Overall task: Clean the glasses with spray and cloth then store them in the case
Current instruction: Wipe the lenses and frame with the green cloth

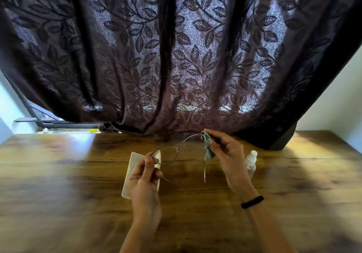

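Thin metal-framed glasses (176, 151) are held up above the wooden table (78, 184), temples unfolded toward me. My left hand (144, 182) pinches the frame's left end at the hinge. My right hand (225, 154) presses a grey-green cloth (208, 149) around the right lens, which the cloth hides. A white glasses case (130, 172) lies on the table under my left hand, partly covered by it. Just right of my right hand stands a small clear spray bottle (251, 160) with a white cap.
A dark leaf-patterned curtain (176, 56) hangs down to the table's far edge. At the far left behind it sit a dark laptop-like object (58, 123) and a small yellow item (93, 130). A black band circles my right wrist.
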`<state>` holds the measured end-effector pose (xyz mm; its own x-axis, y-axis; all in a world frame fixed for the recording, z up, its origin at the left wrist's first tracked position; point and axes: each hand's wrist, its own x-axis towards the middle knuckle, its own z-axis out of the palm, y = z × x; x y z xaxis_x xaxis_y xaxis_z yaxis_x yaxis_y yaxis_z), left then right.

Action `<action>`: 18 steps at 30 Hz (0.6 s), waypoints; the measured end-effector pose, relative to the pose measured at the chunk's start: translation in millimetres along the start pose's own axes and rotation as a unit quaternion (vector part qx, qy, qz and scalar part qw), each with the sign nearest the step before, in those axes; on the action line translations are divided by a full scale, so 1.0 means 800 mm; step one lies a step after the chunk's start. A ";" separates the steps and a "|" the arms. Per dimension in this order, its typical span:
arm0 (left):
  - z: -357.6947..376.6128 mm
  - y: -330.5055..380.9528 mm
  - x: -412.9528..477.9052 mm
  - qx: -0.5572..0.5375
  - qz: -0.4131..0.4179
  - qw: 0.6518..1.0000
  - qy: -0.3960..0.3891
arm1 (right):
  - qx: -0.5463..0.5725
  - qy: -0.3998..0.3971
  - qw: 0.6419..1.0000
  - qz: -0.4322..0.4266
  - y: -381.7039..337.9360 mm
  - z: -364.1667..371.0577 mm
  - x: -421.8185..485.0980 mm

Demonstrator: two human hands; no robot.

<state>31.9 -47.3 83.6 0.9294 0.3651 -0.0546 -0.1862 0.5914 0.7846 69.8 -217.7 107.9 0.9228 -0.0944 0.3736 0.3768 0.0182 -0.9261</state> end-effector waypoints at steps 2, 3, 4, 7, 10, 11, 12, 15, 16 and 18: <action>-0.005 0.002 0.003 0.067 0.005 0.997 -0.028 | -0.011 0.012 1.000 -0.006 0.001 -0.002 0.002; -0.008 0.002 0.004 0.111 0.009 0.993 -0.042 | -0.016 0.016 1.000 -0.011 0.002 -0.002 0.004; -0.010 0.002 0.005 0.149 0.011 0.987 -0.054 | -0.021 0.018 1.000 -0.014 0.002 -0.003 0.005; -0.012 0.002 0.007 0.197 -0.001 0.977 -0.076 | -0.038 0.022 0.999 -0.016 0.006 -0.004 0.008; -0.010 0.002 0.007 0.183 -0.003 0.981 -0.065 | -0.028 0.036 0.999 0.001 0.016 -0.003 0.007; -0.009 0.001 0.007 0.165 -0.008 0.984 -0.062 | -0.024 0.041 0.999 0.007 0.020 -0.002 0.006; -0.008 0.001 0.006 0.144 -0.017 0.988 -0.059 | -0.022 0.046 0.999 0.011 0.023 -0.001 0.005; -0.006 0.001 0.005 0.078 -0.040 0.995 -0.051 | -0.024 0.054 0.998 0.020 0.033 0.005 0.001; -0.005 0.002 0.005 0.060 -0.041 0.996 -0.050 | -0.029 0.057 0.998 0.027 0.035 0.006 0.000; -0.003 0.002 0.005 0.033 -0.037 0.997 -0.051 | -0.039 0.066 0.996 0.042 0.041 0.008 -0.005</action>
<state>34.9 -43.0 82.7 0.9680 0.2453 -0.0523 -0.0986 0.5638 0.8200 79.0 -210.2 76.7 0.9305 -0.2256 0.2884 0.2859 -0.0444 -0.9572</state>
